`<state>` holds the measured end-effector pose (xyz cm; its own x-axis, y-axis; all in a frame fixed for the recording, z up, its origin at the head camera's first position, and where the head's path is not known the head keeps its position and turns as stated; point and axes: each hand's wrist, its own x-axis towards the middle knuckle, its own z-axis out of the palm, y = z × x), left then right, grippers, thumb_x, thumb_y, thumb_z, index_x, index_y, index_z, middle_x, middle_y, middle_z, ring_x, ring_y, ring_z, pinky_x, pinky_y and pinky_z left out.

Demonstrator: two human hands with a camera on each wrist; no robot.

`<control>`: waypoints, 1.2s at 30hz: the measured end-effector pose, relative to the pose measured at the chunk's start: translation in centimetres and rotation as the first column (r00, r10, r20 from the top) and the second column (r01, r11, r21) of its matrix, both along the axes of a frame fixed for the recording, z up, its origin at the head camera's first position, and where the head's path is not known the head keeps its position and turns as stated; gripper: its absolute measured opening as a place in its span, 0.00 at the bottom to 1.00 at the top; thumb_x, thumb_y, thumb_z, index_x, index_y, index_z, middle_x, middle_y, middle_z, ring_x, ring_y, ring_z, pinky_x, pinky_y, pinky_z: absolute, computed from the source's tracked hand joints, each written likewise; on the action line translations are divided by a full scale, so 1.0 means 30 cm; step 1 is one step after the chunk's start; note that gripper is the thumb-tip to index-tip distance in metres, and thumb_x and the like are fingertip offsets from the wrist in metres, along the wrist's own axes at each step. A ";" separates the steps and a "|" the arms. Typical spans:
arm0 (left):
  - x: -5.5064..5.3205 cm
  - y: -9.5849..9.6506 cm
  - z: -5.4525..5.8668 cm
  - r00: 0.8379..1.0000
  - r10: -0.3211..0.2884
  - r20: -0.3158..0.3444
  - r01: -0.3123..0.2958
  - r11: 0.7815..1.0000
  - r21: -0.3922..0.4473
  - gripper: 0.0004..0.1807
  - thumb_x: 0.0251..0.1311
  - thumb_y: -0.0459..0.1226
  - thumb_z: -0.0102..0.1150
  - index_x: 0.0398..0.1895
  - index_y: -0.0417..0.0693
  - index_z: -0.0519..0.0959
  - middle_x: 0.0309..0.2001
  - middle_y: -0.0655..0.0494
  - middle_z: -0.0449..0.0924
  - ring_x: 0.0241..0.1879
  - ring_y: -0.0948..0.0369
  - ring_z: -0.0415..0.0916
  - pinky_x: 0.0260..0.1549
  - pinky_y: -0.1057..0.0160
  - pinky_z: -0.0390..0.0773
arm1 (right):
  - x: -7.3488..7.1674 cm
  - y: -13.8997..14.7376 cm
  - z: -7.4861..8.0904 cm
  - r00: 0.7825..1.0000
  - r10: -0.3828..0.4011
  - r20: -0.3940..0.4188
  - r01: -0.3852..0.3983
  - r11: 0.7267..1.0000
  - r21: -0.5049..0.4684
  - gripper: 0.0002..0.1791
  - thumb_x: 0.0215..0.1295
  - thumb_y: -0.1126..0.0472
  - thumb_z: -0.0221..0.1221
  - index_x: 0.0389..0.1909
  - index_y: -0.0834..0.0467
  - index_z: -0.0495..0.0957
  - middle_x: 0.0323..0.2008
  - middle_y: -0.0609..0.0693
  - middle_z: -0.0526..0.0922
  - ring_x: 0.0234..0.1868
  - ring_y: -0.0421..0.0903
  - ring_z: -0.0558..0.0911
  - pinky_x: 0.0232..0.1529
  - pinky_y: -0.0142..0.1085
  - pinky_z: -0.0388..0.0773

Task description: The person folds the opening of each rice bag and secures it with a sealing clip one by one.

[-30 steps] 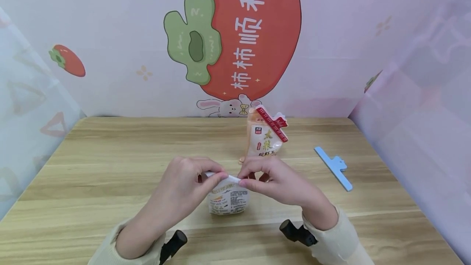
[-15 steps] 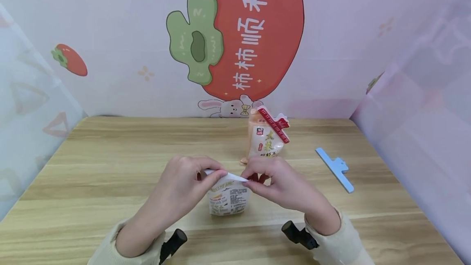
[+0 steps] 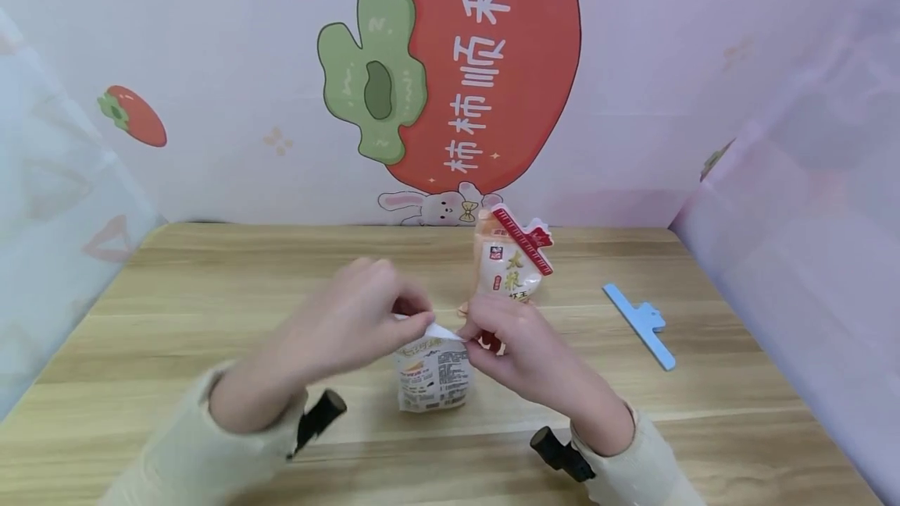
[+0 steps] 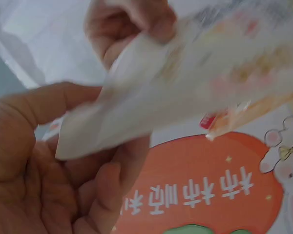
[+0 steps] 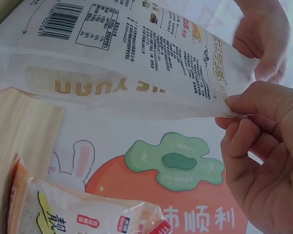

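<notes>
In the head view a small white printed snack bag [image 3: 433,377] stands on the table, its flattened top edge held up between both hands. My left hand [image 3: 351,322], blurred, has its thumb and fingers at the left part of that edge. In the left wrist view the bag's white corner [image 4: 88,134] lies between the thumb and curled fingers. My right hand [image 3: 516,354] pinches the right end of the edge; the right wrist view shows its thumb pressing the bag [image 5: 151,63] against the index finger. The bag's back side is hidden in the head view.
Behind the right hand stands an orange and white food bag [image 3: 492,272] with a red clip [image 3: 523,239] across its top corner. A blue bag clip [image 3: 641,326] lies on the wooden table [image 3: 211,295] at the right. A printed backdrop [image 3: 232,37] rises behind.
My left hand has risen and turned over, with its forearm lifted, while staying at the bag's top edge. The right hand has shifted slightly left, still pinching the bag.
</notes>
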<state>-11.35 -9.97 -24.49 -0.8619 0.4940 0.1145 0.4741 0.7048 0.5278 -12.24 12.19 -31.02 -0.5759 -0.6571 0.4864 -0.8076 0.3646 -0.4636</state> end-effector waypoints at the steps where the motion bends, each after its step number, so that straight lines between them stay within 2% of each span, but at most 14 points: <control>1: -0.020 0.009 0.028 0.999 -0.036 0.033 0.038 0.998 -0.053 0.09 0.59 0.38 0.66 0.21 0.55 0.87 0.17 0.68 0.78 0.21 0.67 0.70 0.23 0.68 0.71 | 0.000 0.000 -0.001 1.000 -0.002 -0.015 0.002 1.000 -0.005 0.13 0.53 0.78 0.64 0.30 0.57 0.76 0.27 0.45 0.75 0.29 0.39 0.73 0.27 0.25 0.74; 3: -0.058 0.031 0.071 0.991 -0.101 0.088 0.114 0.982 -0.152 0.14 0.58 0.39 0.68 0.15 0.55 0.84 0.12 0.67 0.71 0.18 0.67 0.66 0.19 0.68 0.66 | 0.000 0.001 -0.004 0.999 -0.006 -0.040 0.006 1.000 -0.013 0.14 0.53 0.78 0.64 0.29 0.57 0.76 0.26 0.45 0.75 0.29 0.37 0.72 0.27 0.25 0.73; 5: -0.085 0.054 0.095 0.981 -0.125 0.149 0.160 0.956 -0.247 0.19 0.57 0.43 0.70 0.10 0.54 0.81 0.10 0.67 0.66 0.16 0.67 0.62 0.17 0.69 0.61 | -0.001 0.000 -0.005 0.999 -0.005 -0.050 0.004 1.000 -0.021 0.14 0.53 0.78 0.64 0.29 0.56 0.76 0.26 0.45 0.76 0.29 0.36 0.71 0.27 0.25 0.74; 8: -0.108 0.076 0.098 0.962 -0.163 0.219 0.227 0.922 -0.313 0.24 0.57 0.45 0.71 0.06 0.51 0.75 0.08 0.66 0.62 0.15 0.67 0.60 0.16 0.70 0.56 | 0.001 0.000 -0.007 0.999 -0.009 -0.038 0.008 1.000 -0.026 0.13 0.54 0.77 0.65 0.30 0.56 0.76 0.26 0.45 0.76 0.29 0.37 0.72 0.27 0.25 0.74; 10: -0.113 0.077 0.089 0.952 -0.176 0.251 0.253 0.915 -0.316 0.25 0.57 0.45 0.71 0.06 0.50 0.74 0.08 0.66 0.61 0.15 0.67 0.60 0.16 0.70 0.56 | 0.003 -0.001 -0.006 1.000 -0.015 -0.024 0.015 1.000 -0.022 0.13 0.55 0.76 0.65 0.30 0.55 0.76 0.26 0.44 0.76 0.29 0.38 0.72 0.27 0.26 0.74; 14: -0.115 0.065 0.071 0.948 -0.207 0.243 0.272 0.922 -0.275 0.23 0.56 0.43 0.72 0.06 0.50 0.77 0.08 0.66 0.61 0.15 0.67 0.59 0.17 0.70 0.56 | 0.006 -0.005 0.000 0.999 -0.033 -0.010 0.033 0.999 -0.007 0.12 0.55 0.75 0.66 0.30 0.55 0.76 0.25 0.44 0.75 0.28 0.40 0.73 0.26 0.27 0.75; 20: -0.109 0.063 0.068 0.954 -0.197 0.225 0.251 0.935 -0.249 0.15 0.55 0.40 0.73 0.13 0.52 0.83 0.13 0.63 0.75 0.21 0.66 0.71 0.21 0.68 0.68 | 0.010 -0.006 0.009 0.999 -0.050 -0.008 0.050 0.999 -0.001 0.12 0.55 0.74 0.67 0.29 0.56 0.75 0.25 0.45 0.74 0.27 0.40 0.73 0.26 0.26 0.74; 24: -0.098 0.061 0.060 0.960 -0.211 0.184 0.250 0.942 -0.223 0.13 0.55 0.39 0.73 0.14 0.53 0.83 0.14 0.63 0.77 0.22 0.66 0.72 0.22 0.68 0.71 | 0.008 0.002 0.012 0.997 -0.037 0.073 0.037 0.999 -0.004 0.11 0.56 0.73 0.67 0.30 0.57 0.75 0.26 0.45 0.76 0.29 0.38 0.73 0.28 0.26 0.76; 27: -0.089 0.055 0.050 0.963 -0.227 0.145 0.253 0.946 -0.201 0.13 0.54 0.37 0.73 0.14 0.53 0.83 0.14 0.64 0.76 0.21 0.67 0.71 0.22 0.68 0.71 | 0.001 0.011 0.015 0.978 0.007 0.210 0.000 0.999 -0.036 0.09 0.59 0.69 0.67 0.34 0.56 0.77 0.28 0.46 0.77 0.30 0.37 0.75 0.30 0.28 0.78; 31: -0.078 0.048 0.036 0.964 -0.230 0.134 0.251 0.954 -0.162 0.10 0.54 0.36 0.73 0.17 0.53 0.85 0.15 0.64 0.77 0.20 0.68 0.71 0.22 0.69 0.72 | -0.013 0.022 0.012 0.928 0.061 0.368 -0.031 0.996 -0.084 0.03 0.64 0.64 0.65 0.38 0.56 0.82 0.30 0.45 0.81 0.33 0.37 0.77 0.31 0.32 0.79; 34: -0.072 0.048 0.027 0.963 -0.234 0.136 0.252 0.958 -0.139 0.09 0.54 0.36 0.73 0.18 0.53 0.85 0.15 0.65 0.77 0.19 0.69 0.71 0.21 0.69 0.73 | -0.019 0.026 0.009 0.908 0.071 0.413 -0.038 0.995 -0.088 0.03 0.66 0.63 0.64 0.38 0.54 0.85 0.31 0.44 0.82 0.34 0.38 0.77 0.31 0.32 0.79; 36: -0.070 0.048 0.022 0.962 -0.238 0.137 0.255 0.958 -0.127 0.08 0.54 0.36 0.73 0.19 0.53 0.86 0.15 0.66 0.77 0.19 0.69 0.71 0.21 0.69 0.73 | -0.019 0.026 0.008 0.905 0.075 0.418 -0.043 0.996 -0.084 0.03 0.65 0.62 0.65 0.38 0.53 0.85 0.31 0.43 0.83 0.35 0.38 0.77 0.31 0.32 0.79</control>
